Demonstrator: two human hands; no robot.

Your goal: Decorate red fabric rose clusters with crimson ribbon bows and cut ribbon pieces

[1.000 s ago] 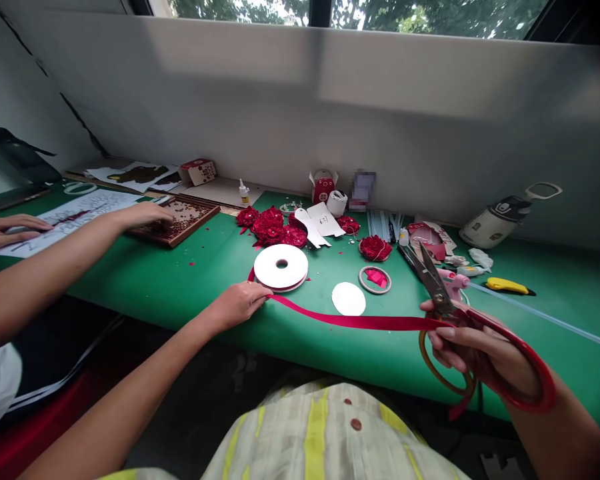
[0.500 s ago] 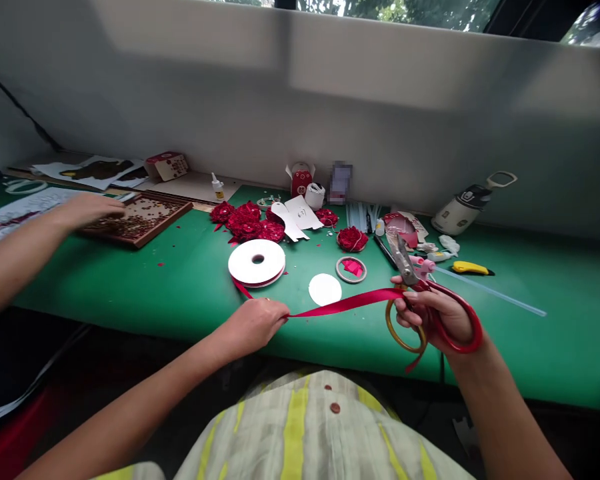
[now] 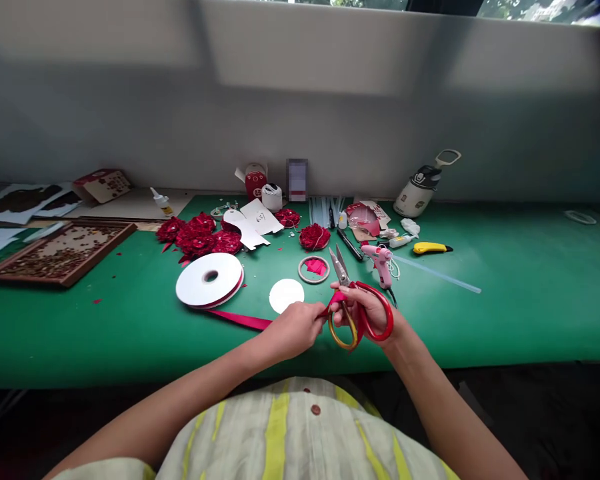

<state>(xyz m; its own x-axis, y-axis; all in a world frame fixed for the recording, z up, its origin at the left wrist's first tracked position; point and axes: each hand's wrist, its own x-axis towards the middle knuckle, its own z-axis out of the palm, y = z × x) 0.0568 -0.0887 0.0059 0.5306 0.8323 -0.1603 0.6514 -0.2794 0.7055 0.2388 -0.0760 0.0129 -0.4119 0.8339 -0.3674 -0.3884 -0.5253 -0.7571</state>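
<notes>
Where flat, glossy crimson ribbon [image 3: 240, 320] trails rightward from its white-flanged spool [image 3: 193, 285], the left hand [image 3: 296, 328] pinches it, knuckles up; the right hand [image 3: 373, 307] curls around scissors [image 3: 341, 268] and ribbon.

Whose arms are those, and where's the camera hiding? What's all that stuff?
There's no machine, just a person in a pale, yellow-striped shirt. Every picture comes from a camera worn on their head, looking forward and down. Their left hand pinches a shiny crimson fabric ribbon, which runs from a flat, round white spool. Their right hand holds metal scissors with one red and one gold handle. On the green tabletop lie crinkly red flowers, a pink glue gun and a yellow cutter.
</notes>
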